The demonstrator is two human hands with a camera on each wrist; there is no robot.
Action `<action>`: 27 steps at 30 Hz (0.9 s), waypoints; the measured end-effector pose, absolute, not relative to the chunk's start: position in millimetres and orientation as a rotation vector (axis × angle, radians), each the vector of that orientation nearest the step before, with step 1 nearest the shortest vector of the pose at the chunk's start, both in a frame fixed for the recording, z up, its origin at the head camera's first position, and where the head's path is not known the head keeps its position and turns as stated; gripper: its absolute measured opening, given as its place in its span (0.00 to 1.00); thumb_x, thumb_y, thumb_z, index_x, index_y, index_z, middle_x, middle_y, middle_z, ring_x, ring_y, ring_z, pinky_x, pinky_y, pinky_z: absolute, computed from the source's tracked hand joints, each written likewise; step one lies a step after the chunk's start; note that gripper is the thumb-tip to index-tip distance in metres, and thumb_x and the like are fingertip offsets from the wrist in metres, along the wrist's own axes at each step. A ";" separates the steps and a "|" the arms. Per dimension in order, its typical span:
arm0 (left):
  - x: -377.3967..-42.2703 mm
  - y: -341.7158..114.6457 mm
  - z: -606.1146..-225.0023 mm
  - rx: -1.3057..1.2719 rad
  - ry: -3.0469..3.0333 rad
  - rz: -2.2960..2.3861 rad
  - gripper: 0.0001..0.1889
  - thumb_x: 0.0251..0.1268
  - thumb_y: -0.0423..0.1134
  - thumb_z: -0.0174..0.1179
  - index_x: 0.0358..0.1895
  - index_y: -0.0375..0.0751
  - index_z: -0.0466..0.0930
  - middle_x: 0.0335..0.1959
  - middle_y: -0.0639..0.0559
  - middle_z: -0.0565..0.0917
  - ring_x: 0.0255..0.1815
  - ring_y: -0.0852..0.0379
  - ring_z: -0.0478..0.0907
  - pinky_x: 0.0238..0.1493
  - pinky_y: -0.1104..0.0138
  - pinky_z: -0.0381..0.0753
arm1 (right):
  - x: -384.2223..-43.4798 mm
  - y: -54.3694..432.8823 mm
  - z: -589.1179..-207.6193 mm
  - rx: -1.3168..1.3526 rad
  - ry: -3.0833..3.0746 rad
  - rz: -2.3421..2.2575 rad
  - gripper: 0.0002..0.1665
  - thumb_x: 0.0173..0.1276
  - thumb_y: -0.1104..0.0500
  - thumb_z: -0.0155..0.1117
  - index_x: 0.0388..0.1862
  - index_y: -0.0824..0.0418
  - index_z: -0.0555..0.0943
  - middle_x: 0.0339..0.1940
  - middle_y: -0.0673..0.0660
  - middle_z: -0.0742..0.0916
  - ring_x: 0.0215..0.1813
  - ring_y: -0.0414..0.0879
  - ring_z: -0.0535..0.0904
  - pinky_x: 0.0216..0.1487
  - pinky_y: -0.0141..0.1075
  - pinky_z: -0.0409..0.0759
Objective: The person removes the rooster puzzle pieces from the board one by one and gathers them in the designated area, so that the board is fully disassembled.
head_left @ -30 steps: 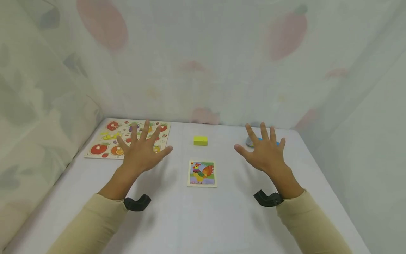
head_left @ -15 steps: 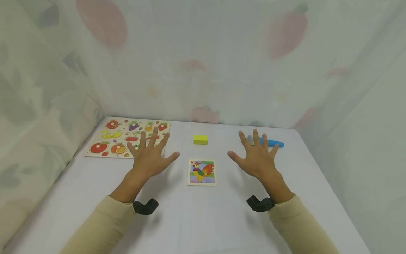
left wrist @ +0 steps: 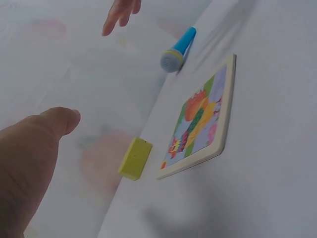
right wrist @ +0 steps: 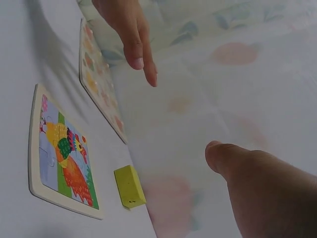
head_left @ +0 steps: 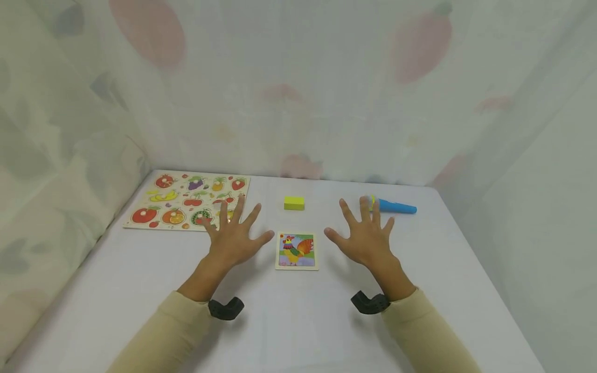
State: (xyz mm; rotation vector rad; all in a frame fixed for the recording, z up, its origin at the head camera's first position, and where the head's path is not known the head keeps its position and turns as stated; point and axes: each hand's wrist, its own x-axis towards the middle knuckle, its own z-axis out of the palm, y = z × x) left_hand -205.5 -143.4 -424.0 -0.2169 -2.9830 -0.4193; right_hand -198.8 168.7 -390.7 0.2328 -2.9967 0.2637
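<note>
My left hand (head_left: 232, 243) hovers over the table with fingers spread, just left of a small square rooster puzzle (head_left: 297, 251) in a pale frame. On the puzzle's other side my right hand (head_left: 366, 241) is held the same way, palm down and holding nothing. Beyond the puzzle lies a yellow block (head_left: 294, 203). A toy microphone (head_left: 396, 206) with a blue handle lies past my right fingertips, its grey head partly hidden behind them. The left fingers overlap the near corner of a fruit puzzle board (head_left: 160, 212) in the head view.
A white cloth covers the table (head_left: 289, 321). Pale printed curtains (head_left: 298, 103) hang close behind it and along both sides. Each wrist wears a black camera mount, and the sleeves are beige.
Both hands have moved inward, toward the rooster puzzle, and slightly nearer the body, fingers still spread. More of the fruit board and the microphone shows now. The objects have stayed in place.
</note>
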 end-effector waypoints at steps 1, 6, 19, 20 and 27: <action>-205.5 -142.0 -425.9 -0.221 -2.980 -0.420 0.48 0.54 0.82 0.33 0.77 0.62 0.52 0.79 0.47 0.39 0.73 0.38 0.20 0.53 0.28 0.18 | -199.0 167.9 -393.1 0.233 -2.997 0.268 0.54 0.59 0.17 0.35 0.79 0.41 0.49 0.78 0.67 0.49 0.74 0.70 0.36 0.58 0.75 0.33; -205.0 -135.6 -436.9 -0.240 -2.968 -0.442 0.46 0.56 0.81 0.35 0.76 0.62 0.54 0.79 0.48 0.39 0.74 0.34 0.27 0.53 0.28 0.18 | -200.3 162.1 -405.5 0.240 -3.008 0.289 0.54 0.58 0.17 0.34 0.79 0.40 0.49 0.78 0.65 0.50 0.75 0.68 0.36 0.59 0.75 0.32; -202.3 -119.6 -461.3 -0.301 -2.941 -0.514 0.40 0.62 0.72 0.45 0.75 0.60 0.59 0.78 0.47 0.45 0.75 0.34 0.34 0.56 0.26 0.29 | -204.3 153.0 -433.8 0.276 -3.009 0.371 0.51 0.60 0.19 0.38 0.78 0.39 0.51 0.78 0.63 0.53 0.75 0.67 0.41 0.61 0.73 0.36; -202.2 -118.8 -464.1 -0.311 -2.936 -0.519 0.40 0.62 0.72 0.46 0.75 0.59 0.59 0.78 0.46 0.45 0.75 0.33 0.35 0.56 0.26 0.29 | -204.5 152.1 -435.6 0.283 -3.009 0.378 0.51 0.60 0.19 0.39 0.78 0.39 0.51 0.78 0.63 0.53 0.75 0.67 0.42 0.61 0.73 0.37; -201.4 -113.2 -482.6 -0.369 -2.903 -0.585 0.37 0.64 0.66 0.51 0.74 0.57 0.61 0.77 0.45 0.49 0.74 0.33 0.42 0.57 0.26 0.33 | -205.9 144.3 -447.9 0.347 -3.021 0.382 0.49 0.62 0.23 0.45 0.78 0.40 0.53 0.77 0.63 0.54 0.74 0.68 0.44 0.61 0.74 0.40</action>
